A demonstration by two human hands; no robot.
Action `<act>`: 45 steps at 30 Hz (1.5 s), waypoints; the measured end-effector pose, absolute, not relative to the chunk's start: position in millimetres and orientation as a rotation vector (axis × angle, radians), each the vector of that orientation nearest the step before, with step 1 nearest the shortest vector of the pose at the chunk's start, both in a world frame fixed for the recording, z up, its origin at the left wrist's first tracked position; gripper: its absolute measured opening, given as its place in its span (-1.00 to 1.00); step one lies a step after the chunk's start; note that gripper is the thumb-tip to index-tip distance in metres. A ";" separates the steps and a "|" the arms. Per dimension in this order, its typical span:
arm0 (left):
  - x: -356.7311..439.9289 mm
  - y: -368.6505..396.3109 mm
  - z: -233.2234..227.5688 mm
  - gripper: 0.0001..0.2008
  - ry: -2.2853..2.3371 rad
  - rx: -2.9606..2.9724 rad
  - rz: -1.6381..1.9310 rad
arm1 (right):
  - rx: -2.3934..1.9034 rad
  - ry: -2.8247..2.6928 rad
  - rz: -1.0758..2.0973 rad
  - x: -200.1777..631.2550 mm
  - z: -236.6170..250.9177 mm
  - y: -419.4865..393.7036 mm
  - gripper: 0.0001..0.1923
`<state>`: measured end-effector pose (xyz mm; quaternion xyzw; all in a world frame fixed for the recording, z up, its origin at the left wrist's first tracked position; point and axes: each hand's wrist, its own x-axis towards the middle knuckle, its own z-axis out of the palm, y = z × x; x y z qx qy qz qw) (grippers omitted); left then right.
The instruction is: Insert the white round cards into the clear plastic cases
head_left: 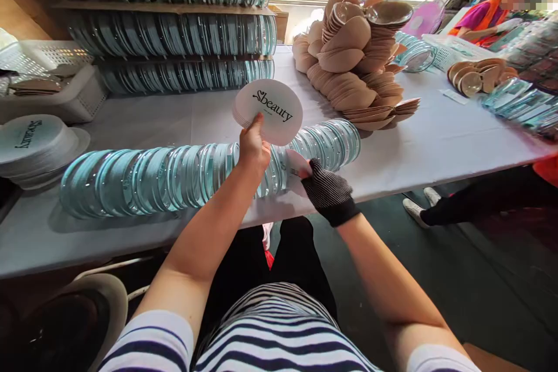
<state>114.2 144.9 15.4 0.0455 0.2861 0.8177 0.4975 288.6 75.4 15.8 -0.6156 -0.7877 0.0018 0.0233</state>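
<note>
My bare left hand [256, 148] grips a small stack of white oval cards [274, 107] printed "Sbeauty", thumb on top. My right hand [328, 187], in a dark fingerless-looking knit glove, pinches a single pale card [297, 165] by its edge. That card is at a long row of clear round plastic containers [143, 180] lying on their sides along the table; whether it sits between two of them I cannot tell. Part of the row is hidden behind my left hand and the cards.
More clear containers [174, 38] fill shelves at the back left. A card pile [32, 142] and white baskets [82, 93] stand at left. Beige cup-shaped pieces [344, 64] are heaped behind the row. At far right, a person in an orange vest [483, 17] works.
</note>
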 end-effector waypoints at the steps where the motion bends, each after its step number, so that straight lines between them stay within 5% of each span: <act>1: 114.6 144.1 15.9 -0.68 0.701 0.112 1.986 | -1.884 -2.442 0.056 284.7 12.6 79.0 -0.60; 12: 116.2 141.9 22.0 -0.64 0.712 0.054 1.965 | -1.542 -2.202 0.178 282.4 -13.2 95.1 -0.75; 25: 115.4 144.0 20.4 -0.60 0.748 0.017 1.952 | -1.704 -2.542 0.144 263.1 -10.9 96.7 -0.71; 34: 128.5 139.4 15.1 -0.72 0.829 0.192 2.070 | -1.335 -2.275 1.456 286.5 -20.1 103.1 -0.60; 39: 135.8 137.8 14.9 -0.83 0.837 0.283 2.088 | -1.266 -2.014 0.557 286.4 8.9 138.3 -0.61; 45: 134.5 109.7 23.9 -0.73 0.857 0.347 2.000 | -1.119 -2.027 -0.044 263.3 31.9 137.9 -0.39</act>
